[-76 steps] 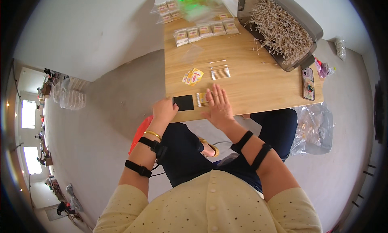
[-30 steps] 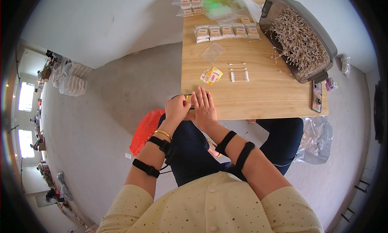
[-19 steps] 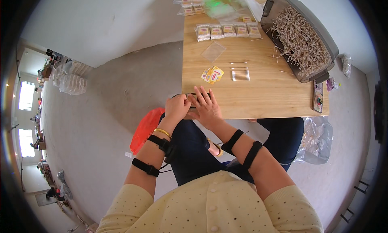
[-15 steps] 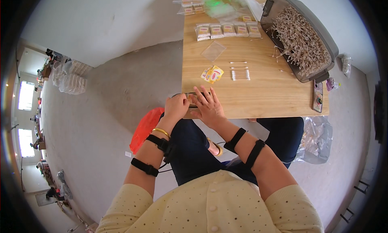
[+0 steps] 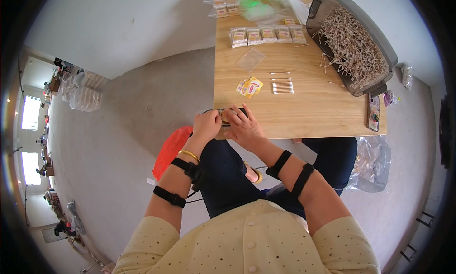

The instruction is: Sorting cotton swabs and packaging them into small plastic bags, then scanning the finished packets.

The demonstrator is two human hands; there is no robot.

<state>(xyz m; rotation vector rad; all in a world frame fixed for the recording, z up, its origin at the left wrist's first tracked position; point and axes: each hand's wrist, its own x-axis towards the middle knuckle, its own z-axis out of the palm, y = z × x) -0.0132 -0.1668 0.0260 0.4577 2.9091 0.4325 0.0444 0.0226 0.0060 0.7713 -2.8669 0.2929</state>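
At the table's front left edge lies a small dark tray (image 5: 244,111) with a row of cotton swabs (image 5: 228,116) across it. My left hand (image 5: 207,126) is closed on the tray's left end, its fingertips partly hidden. Over the tray's right half lies my right hand (image 5: 245,127), fingers apart and slightly bent, touching the swabs. Its palm covers part of the tray. Just beyond are yellow and white cards (image 5: 250,87) in a loose pile. To their right a neat row of cotton swabs (image 5: 283,87) lies flat, with a single swab (image 5: 280,73) above it.
A clear bag (image 5: 251,60) lies flat on the wooden table (image 5: 308,117). Packed swab packets (image 5: 268,35) line up farther back. At the right, a grey bin (image 5: 393,53) full of loose swabs lies tilted, near a phone (image 5: 373,113). A red bag (image 5: 170,153) hangs low left.
The fingers of my right hand have drawn back and bent a little over the swabs, uncovering more of the dark tray's far edge. My left hand stays in place.
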